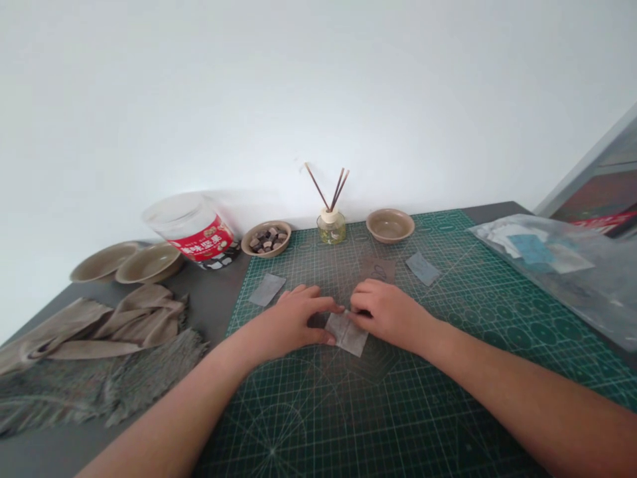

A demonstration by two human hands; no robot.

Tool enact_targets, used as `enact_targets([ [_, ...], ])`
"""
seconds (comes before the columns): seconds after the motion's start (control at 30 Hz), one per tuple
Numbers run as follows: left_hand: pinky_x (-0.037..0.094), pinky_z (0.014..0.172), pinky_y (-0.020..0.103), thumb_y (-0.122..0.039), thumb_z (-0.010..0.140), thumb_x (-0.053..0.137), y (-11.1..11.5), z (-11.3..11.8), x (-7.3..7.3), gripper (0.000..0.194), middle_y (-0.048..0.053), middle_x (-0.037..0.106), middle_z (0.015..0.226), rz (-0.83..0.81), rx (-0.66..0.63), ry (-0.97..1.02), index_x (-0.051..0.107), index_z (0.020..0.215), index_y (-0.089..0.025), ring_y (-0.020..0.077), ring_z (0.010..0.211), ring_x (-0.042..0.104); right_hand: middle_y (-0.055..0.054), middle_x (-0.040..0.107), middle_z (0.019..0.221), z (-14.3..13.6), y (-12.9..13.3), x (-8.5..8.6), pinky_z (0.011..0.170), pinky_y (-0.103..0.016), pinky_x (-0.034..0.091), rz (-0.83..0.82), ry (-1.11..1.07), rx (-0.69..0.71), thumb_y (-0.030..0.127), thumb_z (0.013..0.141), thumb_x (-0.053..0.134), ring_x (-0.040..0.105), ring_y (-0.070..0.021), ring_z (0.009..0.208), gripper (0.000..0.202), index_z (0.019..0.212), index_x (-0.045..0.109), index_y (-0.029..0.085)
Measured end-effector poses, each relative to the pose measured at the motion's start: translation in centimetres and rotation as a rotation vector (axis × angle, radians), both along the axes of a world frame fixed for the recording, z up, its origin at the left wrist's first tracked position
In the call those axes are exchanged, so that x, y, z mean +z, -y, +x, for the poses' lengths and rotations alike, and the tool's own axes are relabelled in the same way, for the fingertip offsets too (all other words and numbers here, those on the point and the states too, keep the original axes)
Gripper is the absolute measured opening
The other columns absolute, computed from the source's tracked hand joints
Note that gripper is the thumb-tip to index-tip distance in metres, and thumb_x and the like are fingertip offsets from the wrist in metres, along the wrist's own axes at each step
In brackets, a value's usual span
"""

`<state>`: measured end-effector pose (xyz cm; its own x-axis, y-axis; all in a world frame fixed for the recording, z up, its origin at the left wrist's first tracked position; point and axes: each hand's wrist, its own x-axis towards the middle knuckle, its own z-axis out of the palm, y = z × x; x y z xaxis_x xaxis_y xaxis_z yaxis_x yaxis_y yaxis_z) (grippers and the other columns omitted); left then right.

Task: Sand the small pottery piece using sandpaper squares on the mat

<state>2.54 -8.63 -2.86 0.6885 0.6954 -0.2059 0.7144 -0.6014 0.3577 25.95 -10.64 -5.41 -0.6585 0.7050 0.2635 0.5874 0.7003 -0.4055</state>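
A small, square, pale grey pouch of thin cloth-like material (348,333) lies on the green cutting mat (318,411). My left hand (298,315) is at its left side, thumb on the left corner and index finger at the top edge. With the fingers curled in, my right hand (385,309) pinches the pouch's top right edge. The two hands' fingertips nearly meet there. Similar flat grey pieces lie around: one at the left (267,289), one at the right (423,268). A brownish piece with a dark looped mark (378,268) is just behind my right hand.
Along the wall stand a bowl of brown chunks (263,253), a reed diffuser (331,227) and a tan bowl (390,226). At left are a red-labelled plastic tub (199,242), two bowls (149,262) and a crumpled brown cloth (134,322). A clear plastic bag (562,265) lies right.
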Motion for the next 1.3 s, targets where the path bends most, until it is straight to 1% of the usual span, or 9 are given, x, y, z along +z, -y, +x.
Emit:
enact_targets([
  [0.13, 0.038, 0.084, 0.035, -0.054, 0.086, 0.069, 0.1, 0.0, 0.0, 0.042, 0.002, 0.057, 0.101, 0.011, -0.007, -0.006, 0.064, 0.123, -0.035, 0.0256, 0.103, 0.052, -0.002, 0.062, 0.081, 0.1, 0.1, 0.0, 0.074, -0.029, 0.043, -0.084, -0.07, 0.113, 0.019, 0.088, 0.07, 0.058, -0.0158, 0.081, 0.018, 0.072, 0.062, 0.017],
  [0.2, 0.039, 0.085, 0.036, -0.054, 0.086, 0.069, 0.3, 0.0, 0.0, 0.045, 0.003, 0.057, 0.102, 0.035, -0.015, -0.013, 0.062, 0.127, -0.036, 0.0264, 0.103, 0.053, -0.001, 0.065, 0.082, 0.6, 0.0, 0.1, 0.073, -0.029, 0.044, -0.187, -0.191, 0.023, 0.021, 0.086, 0.072, 0.06, -0.015, 0.078, 0.012, 0.076, 0.066, 0.017],
  [0.3, 0.04, 0.088, 0.04, -0.048, 0.088, 0.069, 0.5, 0.1, 0.2, 0.04, 0.003, 0.059, 0.104, 0.083, -0.03, 0.029, 0.062, 0.125, -0.034, 0.027, 0.105, 0.054, -0.002, 0.069, 0.085, 1.1, -0.4, 0.5, 0.07, -0.029, 0.05, -0.481, -0.559, -0.149, 0.029, 0.086, 0.073, 0.064, -0.0154, 0.076, 0.013, 0.092, 0.068, 0.018],
  [0.43, 0.045, 0.09, 0.037, -0.036, 0.093, 0.064, 0.9, 0.3, 0.6, 0.031, 0.004, 0.062, 0.108, 0.099, 0.025, 0.262, 0.06, 0.121, -0.026, 0.0228, 0.104, 0.057, -0.002, 0.072, 0.087, 0.6, -0.5, 0.9, 0.072, -0.031, 0.055, -0.86, -0.945, -0.082, 0.03, 0.085, 0.074, 0.069, -0.0164, 0.077, 0.02, 0.1, 0.066, 0.018],
  [0.6, 0.049, 0.075, 0.027, -0.033, 0.093, 0.065, 1.4, 1.0, 0.3, 0.02, 0.0, 0.067, 0.093, 0.042, 0.177, 0.536, 0.062, 0.11, -0.023, 0.0152, 0.084, 0.063, -0.002, 0.073, 0.088, -0.4, -0.3, 0.6, 0.077, -0.031, 0.057, -1.063, -1.109, -0.089, 0.027, 0.085, 0.075, 0.071, -0.0144, 0.075, 0.019, 0.099, 0.067, 0.017],
  [0.73, 0.051, 0.07, 0.026, -0.03, 0.093, 0.065, 1.6, 1.6, -0.5, 0.013, 0.0, 0.069, 0.086, -0.03, 0.269, 0.623, 0.064, 0.103, -0.021, 0.0138, 0.078, 0.064, -0.002, 0.073, 0.089, -0.4, -0.4, 0.1, 0.082, -0.03, 0.057, -1.089, -1.106, -0.077, 0.024, 0.081, 0.079, 0.071, -0.0143, 0.08, 0.02, 0.096, 0.069, 0.016],
  [0.87, 0.052, 0.072, 0.026, -0.026, 0.094, 0.063, 1.6, 1.8, -1.1, 0.011, 0.001, 0.068, 0.086, -0.09, 0.271, 0.722, 0.062, 0.103, -0.02, 0.0137, 0.079, 0.064, -0.002, 0.075, 0.087, -0.4, -0.3, 0.1, 0.08, -0.028, 0.057, -1.023, -1.071, -0.064, 0.019, 0.078, 0.082, 0.072, -0.014, 0.079, 0.022, 0.095, 0.069, 0.016],
  [1.07, 0.053, 0.073, 0.029, -0.022, 0.091, 0.067, 1.8, 1.5, -1.7, 0.027, 0.002, 0.065, 0.086, -0.045, 0.214, 0.871, 0.06, 0.116, -0.021, 0.0152, 0.079, 0.064, -0.001, 0.075, 0.08, -0.5, 0.2, 0.6, 0.071, -0.029, 0.06, -1.022, -1.113, -0.028, 0.023, 0.081, 0.08, 0.073, -0.0149, 0.07, 0.021, 0.096, 0.067, 0.017],
  [1.3, 0.052, 0.069, 0.028, -0.015, 0.086, 0.071, 2.3, 1.5, -2.2, 0.026, 0.001, 0.062, 0.084, 0.075, 0.211, 0.95, 0.061, 0.108, -0.022, 0.0143, 0.076, 0.062, -0.001, 0.074, 0.077, -0.4, 0.5, 0.8, 0.067, -0.027, 0.058, -0.931, -1.13, -0.009, 0.026, 0.082, 0.082, 0.071, -0.0142, 0.069, 0.02, 0.091, 0.065, 0.018],
])
